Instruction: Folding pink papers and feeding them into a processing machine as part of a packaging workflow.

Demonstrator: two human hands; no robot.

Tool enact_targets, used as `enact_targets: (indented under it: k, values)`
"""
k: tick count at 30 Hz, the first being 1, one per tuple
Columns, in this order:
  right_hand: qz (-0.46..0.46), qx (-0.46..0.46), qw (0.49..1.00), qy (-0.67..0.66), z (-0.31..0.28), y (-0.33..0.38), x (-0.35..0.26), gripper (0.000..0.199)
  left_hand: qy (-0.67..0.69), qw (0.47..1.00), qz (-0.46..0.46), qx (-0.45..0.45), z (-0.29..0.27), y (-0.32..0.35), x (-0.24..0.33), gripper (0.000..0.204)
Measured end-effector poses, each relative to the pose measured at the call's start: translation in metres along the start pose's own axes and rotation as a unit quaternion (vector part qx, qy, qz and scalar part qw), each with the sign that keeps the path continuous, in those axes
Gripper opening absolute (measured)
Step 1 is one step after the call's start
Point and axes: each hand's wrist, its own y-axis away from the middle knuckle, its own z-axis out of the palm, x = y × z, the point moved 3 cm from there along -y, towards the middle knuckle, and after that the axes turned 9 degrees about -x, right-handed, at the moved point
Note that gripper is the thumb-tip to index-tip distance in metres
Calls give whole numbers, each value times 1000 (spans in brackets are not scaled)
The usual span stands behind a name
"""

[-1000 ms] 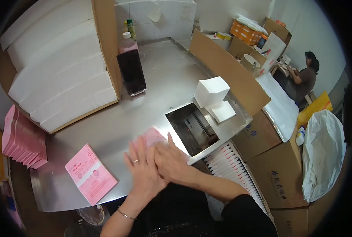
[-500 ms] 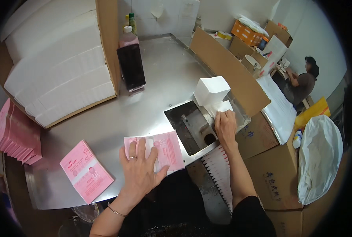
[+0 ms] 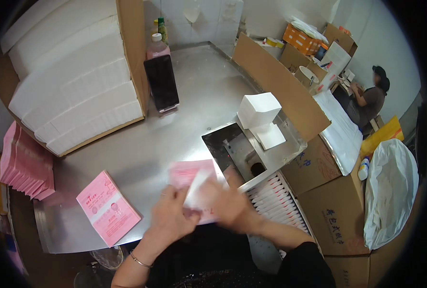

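Observation:
At the front edge of the metal table lies a pink printed paper wrapper (image 3: 187, 167), with a blurred white folded tissue (image 3: 197, 187) on it. My left hand (image 3: 171, 213) curls its fingers at the wrapper's left edge and grips it. Smeared by motion, my right hand (image 3: 232, 206) is over the wrapper's right side beside the tissue; its fingers cannot be made out. A stack of pink wrappers (image 3: 109, 211) rests to the left. Right of the table's opening stand a white paper block (image 3: 258, 111) and flat white tissues (image 3: 271, 136).
A rectangular opening (image 3: 235, 151) is cut into the metal table (image 3: 194, 86). A carton of white paper stacks (image 3: 79, 91), a phone (image 3: 161, 84) and a bottle (image 3: 157, 47) stand behind. Packed tissues (image 3: 281, 204) fill a box at right. A person (image 3: 371, 98) sits far right.
My right hand has left the white tissues by the opening and come left over the pink wrapper. My left hand has gone from flat on the wrapper to curled at its edge.

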Motion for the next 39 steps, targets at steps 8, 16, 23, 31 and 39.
enact_targets:
  k: [8,16,23,31,39]
  values:
    - [142,-106,984,-3,54,-64,39,28,-147,987,45,51,1,-8,24,81]
    - [337,-220,915,-37,38,-13,127,19,-27,985,170,34,-16,34,-2,33]
    - [278,236,908,207,-60,-44,167,30,-263,937,-134,188,-94,82,-42,33]
    - [347,179,908,150,-36,-36,222,26,-255,943,-111,185,-91,76,-55,18]
    - [325,207,917,105,-32,-27,220,19,-101,984,95,111,1,0,-11,17]
